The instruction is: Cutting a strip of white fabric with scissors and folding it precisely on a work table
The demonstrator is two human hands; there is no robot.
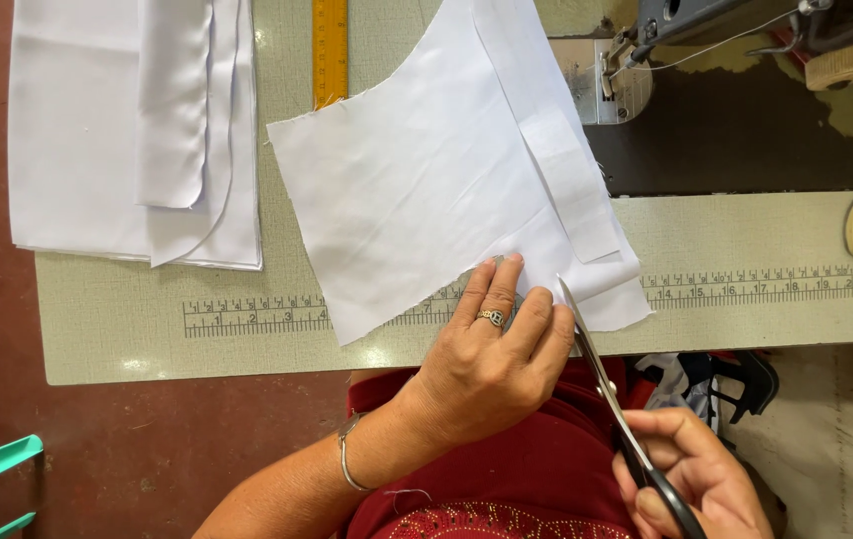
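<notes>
white fabric (426,190) is spread flat on the sewing table (127,319), just above the printed ruler scale (247,317), and its lower edge is pinned down by the left hand (491,364), fingers laid flat and close together. scissors (606,384) are gripped by the right hand (691,474) at five o'clock, fingers curled shut around the handles, blades nearly closed with the tip touching the fabric edge. folded white cloth (132,130) is stacked at ten o'clock, a yellow ruler (330,50) lies at twelve, and a sewing machine (746,40) is seen at two.

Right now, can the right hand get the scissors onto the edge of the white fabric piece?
Probably yes. The right hand holds the scissors, whose tip already lies at the white fabric piece beside the left hand; nothing lies between.
</notes>
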